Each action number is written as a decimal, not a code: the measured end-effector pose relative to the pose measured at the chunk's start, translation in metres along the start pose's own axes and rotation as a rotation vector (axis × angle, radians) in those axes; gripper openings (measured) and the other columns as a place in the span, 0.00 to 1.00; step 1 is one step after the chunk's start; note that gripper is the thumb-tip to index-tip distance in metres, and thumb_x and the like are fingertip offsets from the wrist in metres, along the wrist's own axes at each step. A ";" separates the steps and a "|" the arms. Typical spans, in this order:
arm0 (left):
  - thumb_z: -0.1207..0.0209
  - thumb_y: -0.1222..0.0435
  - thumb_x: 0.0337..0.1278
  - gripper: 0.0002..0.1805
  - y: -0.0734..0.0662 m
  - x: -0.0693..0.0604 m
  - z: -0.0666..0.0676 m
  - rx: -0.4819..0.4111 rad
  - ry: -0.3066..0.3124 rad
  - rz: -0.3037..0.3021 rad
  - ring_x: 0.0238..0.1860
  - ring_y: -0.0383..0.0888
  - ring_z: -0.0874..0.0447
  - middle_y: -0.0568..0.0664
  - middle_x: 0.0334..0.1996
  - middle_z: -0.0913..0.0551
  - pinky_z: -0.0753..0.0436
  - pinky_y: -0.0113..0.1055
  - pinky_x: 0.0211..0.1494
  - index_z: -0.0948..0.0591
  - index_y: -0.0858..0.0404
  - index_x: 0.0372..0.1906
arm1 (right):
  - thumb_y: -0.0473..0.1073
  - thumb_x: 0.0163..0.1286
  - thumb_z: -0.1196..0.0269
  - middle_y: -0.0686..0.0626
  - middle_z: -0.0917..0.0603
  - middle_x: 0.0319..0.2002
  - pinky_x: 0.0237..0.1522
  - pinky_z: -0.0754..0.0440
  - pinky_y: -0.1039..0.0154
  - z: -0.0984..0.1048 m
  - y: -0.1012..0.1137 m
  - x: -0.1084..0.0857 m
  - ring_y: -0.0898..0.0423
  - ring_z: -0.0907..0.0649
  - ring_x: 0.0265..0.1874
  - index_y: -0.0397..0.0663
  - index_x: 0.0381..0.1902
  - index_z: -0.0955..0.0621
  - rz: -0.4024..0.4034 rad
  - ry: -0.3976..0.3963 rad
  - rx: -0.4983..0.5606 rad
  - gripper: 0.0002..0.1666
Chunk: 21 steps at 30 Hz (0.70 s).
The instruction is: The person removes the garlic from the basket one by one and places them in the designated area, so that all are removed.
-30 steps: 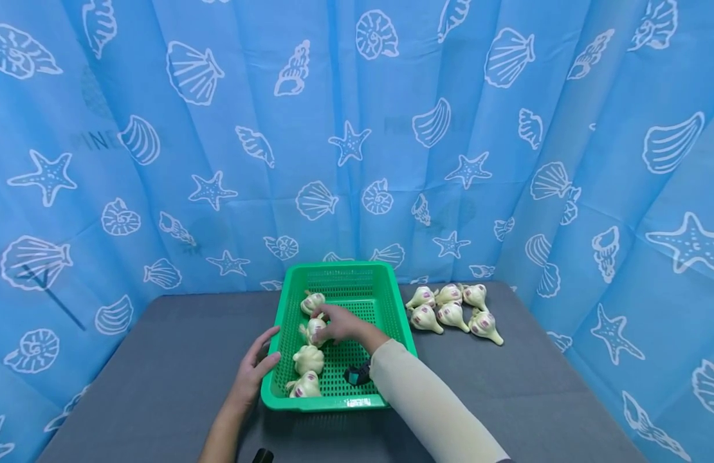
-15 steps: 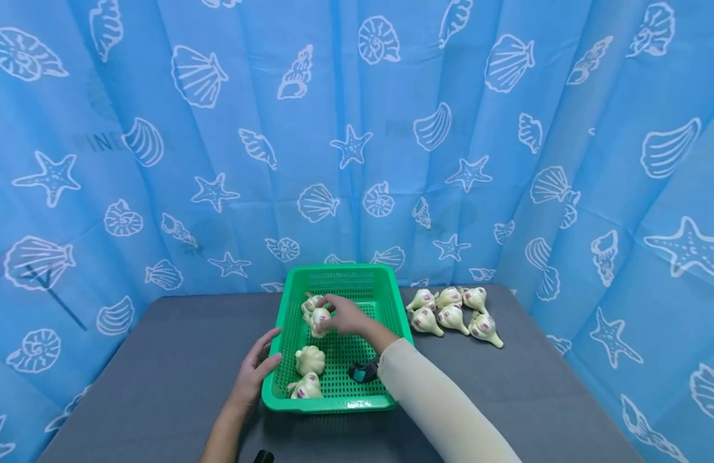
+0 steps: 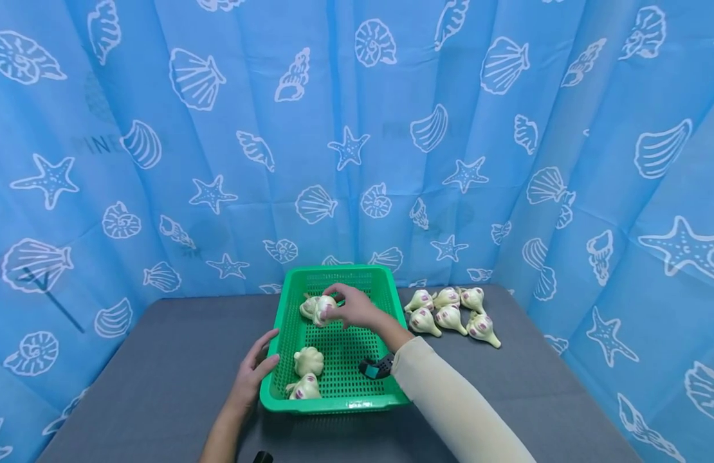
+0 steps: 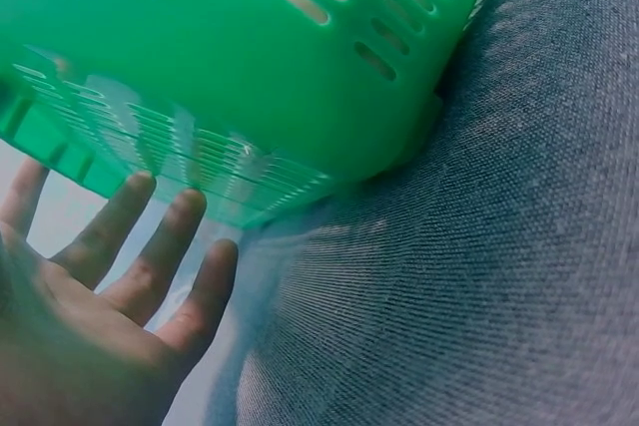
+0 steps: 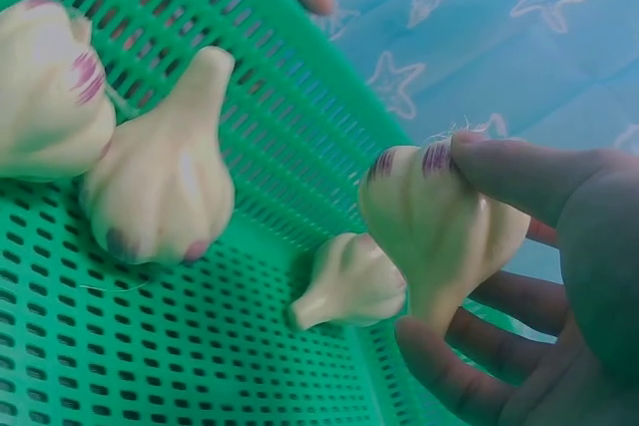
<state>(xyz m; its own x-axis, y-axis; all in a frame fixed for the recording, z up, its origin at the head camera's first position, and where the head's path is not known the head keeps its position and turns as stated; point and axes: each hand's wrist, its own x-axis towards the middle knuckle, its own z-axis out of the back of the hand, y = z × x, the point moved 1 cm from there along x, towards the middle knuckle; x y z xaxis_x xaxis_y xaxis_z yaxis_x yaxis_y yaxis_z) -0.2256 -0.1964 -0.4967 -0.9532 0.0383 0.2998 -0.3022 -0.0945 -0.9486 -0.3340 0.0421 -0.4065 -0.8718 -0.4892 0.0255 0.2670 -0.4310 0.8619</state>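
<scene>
A green plastic basket (image 3: 357,404) stands on the grey table. Inside it my right hand (image 3: 359,308) pinches a garlic bulb (image 5: 429,216) between thumb and fingers, clear of the basket floor in the right wrist view. Just behind the held one is another garlic bulb (image 3: 307,308), partly covered by it. Two more, a pale garlic bulb (image 3: 308,361) and a purple-marked garlic bulb (image 3: 303,388), sit along the near left side. My left hand (image 3: 253,373) lies against the basket's left side with straight, spread fingers (image 4: 165,246).
Several garlic bulbs (image 3: 449,316) lie in two rows on the table (image 3: 177,360), right of the basket. A blue shell-print curtain (image 3: 345,161) hangs behind and at both sides. A small black object (image 3: 263,457) shows at the bottom edge.
My right hand has lifted the garlic bulb out of the left row and carried it toward the far bulb, leaving a gap in the row. The left hand stays at the basket's side.
</scene>
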 end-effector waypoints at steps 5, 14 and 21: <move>0.50 0.70 0.69 0.27 0.000 0.000 0.000 -0.006 -0.003 0.006 0.54 0.43 0.26 0.69 0.63 0.32 0.24 0.33 0.50 0.36 0.66 0.72 | 0.43 0.64 0.31 0.40 0.23 0.50 0.26 0.19 0.58 0.013 0.005 -0.008 0.48 0.18 0.35 0.47 0.60 0.26 0.024 -0.029 0.018 0.28; 0.50 0.68 0.70 0.28 0.000 0.000 0.000 0.000 0.000 0.037 0.56 0.49 0.27 0.68 0.63 0.32 0.24 0.33 0.50 0.37 0.63 0.72 | 0.41 0.63 0.30 0.39 0.21 0.49 0.25 0.19 0.58 0.033 0.009 -0.020 0.49 0.18 0.37 0.45 0.60 0.25 0.066 -0.084 0.059 0.28; 0.49 0.67 0.70 0.28 0.002 0.000 0.000 -0.001 -0.010 0.054 0.55 0.45 0.27 0.66 0.64 0.32 0.24 0.33 0.51 0.36 0.62 0.72 | 0.39 0.63 0.31 0.37 0.22 0.52 0.25 0.20 0.59 0.050 0.020 -0.040 0.52 0.19 0.38 0.40 0.61 0.26 0.094 -0.105 0.077 0.29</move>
<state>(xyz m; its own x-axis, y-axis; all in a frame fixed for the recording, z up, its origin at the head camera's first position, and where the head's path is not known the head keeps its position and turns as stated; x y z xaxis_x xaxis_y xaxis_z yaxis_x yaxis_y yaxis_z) -0.2261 -0.1965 -0.4986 -0.9681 0.0228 0.2497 -0.2507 -0.0952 -0.9634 -0.3143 0.0906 -0.3653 -0.8836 -0.4411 0.1570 0.3205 -0.3255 0.8895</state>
